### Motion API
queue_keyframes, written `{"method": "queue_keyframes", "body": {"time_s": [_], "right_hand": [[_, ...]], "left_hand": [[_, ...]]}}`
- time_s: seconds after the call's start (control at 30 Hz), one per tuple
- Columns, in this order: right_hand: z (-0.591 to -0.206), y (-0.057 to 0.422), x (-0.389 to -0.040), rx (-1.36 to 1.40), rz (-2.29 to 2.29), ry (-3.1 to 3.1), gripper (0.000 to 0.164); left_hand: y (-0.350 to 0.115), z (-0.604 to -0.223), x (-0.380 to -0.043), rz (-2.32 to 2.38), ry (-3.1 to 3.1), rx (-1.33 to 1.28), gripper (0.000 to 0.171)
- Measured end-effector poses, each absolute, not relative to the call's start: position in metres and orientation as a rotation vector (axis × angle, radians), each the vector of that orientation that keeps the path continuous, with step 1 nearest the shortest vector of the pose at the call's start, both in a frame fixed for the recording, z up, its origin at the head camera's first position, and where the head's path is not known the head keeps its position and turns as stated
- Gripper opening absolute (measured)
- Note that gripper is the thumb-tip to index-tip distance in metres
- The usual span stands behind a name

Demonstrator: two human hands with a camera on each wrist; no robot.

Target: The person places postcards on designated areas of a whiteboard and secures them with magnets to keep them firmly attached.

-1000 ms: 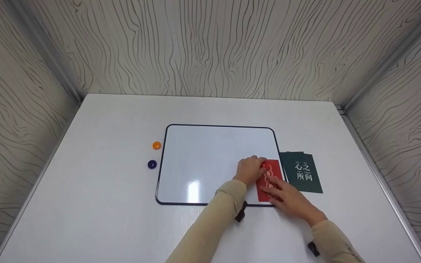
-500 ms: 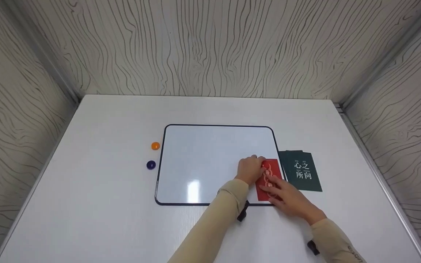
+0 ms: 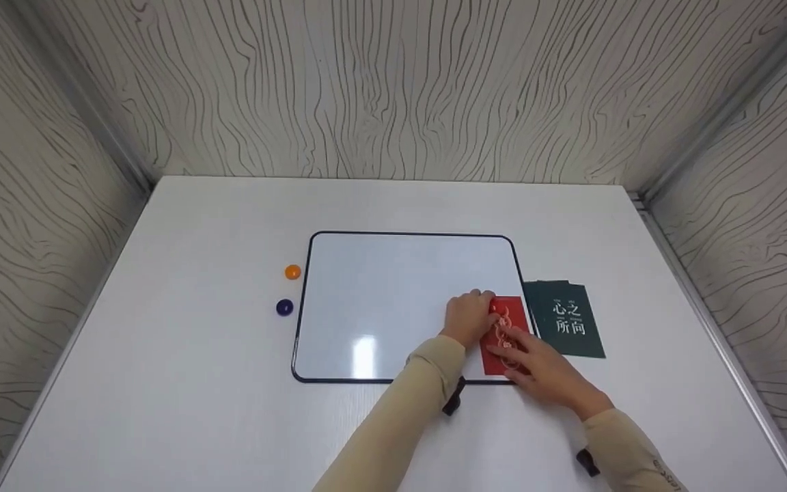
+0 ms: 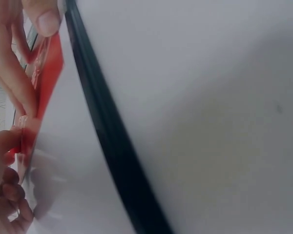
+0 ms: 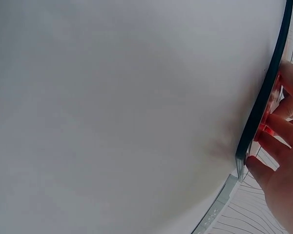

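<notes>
In the head view a red envelope [image 3: 511, 309] with a pale printed pattern lies on the lower right of a whiteboard [image 3: 393, 294] with a dark rim. My left hand [image 3: 467, 318] is at the envelope's upper left, fingers curled, and pinches a small round red magnet [image 4: 10, 157] against it, mostly hidden by the thumb. My right hand [image 3: 540, 365] spreads its fingers over the envelope's lower part and presses it down. The left wrist view shows the envelope's near corner slightly raised off the board, below the right thumb [image 4: 49, 22].
An orange round magnet [image 3: 292, 272] and a dark blue one [image 3: 284, 307] lie left of the whiteboard. Dark green cards [image 3: 574, 342] with white characters overlap at its right edge. Patterned walls [image 3: 380, 89] enclose the white table [image 3: 195, 424] at the back and sides.
Both hands stay on the envelope in nearly the same pose. The view has shifted very slightly; nothing has been taken hold of or let go.
</notes>
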State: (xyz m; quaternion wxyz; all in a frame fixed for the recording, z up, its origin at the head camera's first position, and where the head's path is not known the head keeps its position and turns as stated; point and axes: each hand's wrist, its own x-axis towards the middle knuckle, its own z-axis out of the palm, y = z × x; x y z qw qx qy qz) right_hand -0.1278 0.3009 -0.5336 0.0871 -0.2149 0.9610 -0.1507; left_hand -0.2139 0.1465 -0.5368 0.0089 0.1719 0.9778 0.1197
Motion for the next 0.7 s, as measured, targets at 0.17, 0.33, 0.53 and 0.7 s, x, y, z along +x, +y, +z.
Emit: {"method": "queue_keyframes", "body": {"time_s": [0.17,0.33,0.53,0.7], "right_hand": [[-0.534,0.301,-0.129,-0.705,-0.402,2.903,0.051],[-0.532,0.3,-0.129,-0.692,-0.429,2.92,0.051],[-0.53,0.298,-0.127,-0.643,-0.478,2.906,0.049],[-0.529,0.298,-0.127,-0.67,-0.491,2.915,0.047]], "left_hand": [[0.145,-0.538,-0.215,0.41,3.065,0.555,0.036],[0.142,-0.536,-0.215,0.448,3.06,0.569,0.036],[0.136,-0.534,-0.213,0.544,2.995,0.553,0.037],[0.132,-0.534,-0.21,0.572,2.997,0.575,0.035]]}}
